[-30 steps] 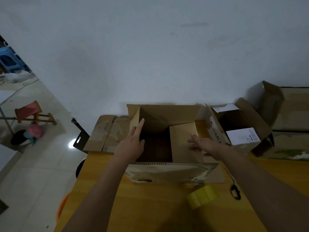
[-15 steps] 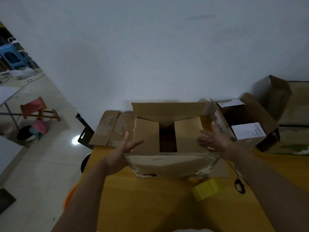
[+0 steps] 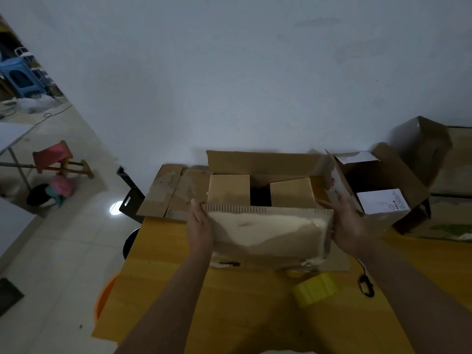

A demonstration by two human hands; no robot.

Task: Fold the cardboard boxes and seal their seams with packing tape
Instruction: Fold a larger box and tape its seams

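Note:
A brown cardboard box (image 3: 265,236) stands on the yellow table (image 3: 229,302) in front of me. Its two small side flaps (image 3: 229,189) are folded inward, with a dark gap between them. The far long flap stands upright. My left hand (image 3: 200,227) grips the left end of the near long flap and my right hand (image 3: 347,223) grips its right end; the flap is raised and tilted. A yellow roll of packing tape (image 3: 316,290) lies on the table near the box's front right corner.
An open box with white labels (image 3: 378,190) sits right of mine; more cartons (image 3: 454,180) stand further right. Flattened cardboard (image 3: 173,190) lies at the table's far left. Scissors (image 3: 366,286) lie by the tape. A black chair (image 3: 131,200) and an orange bucket (image 3: 103,297) stand left of the table.
Both hands left the small side flaps, which now lie folded inward, and moved to the ends of the near long flap. That flap has come up from hanging down the front.

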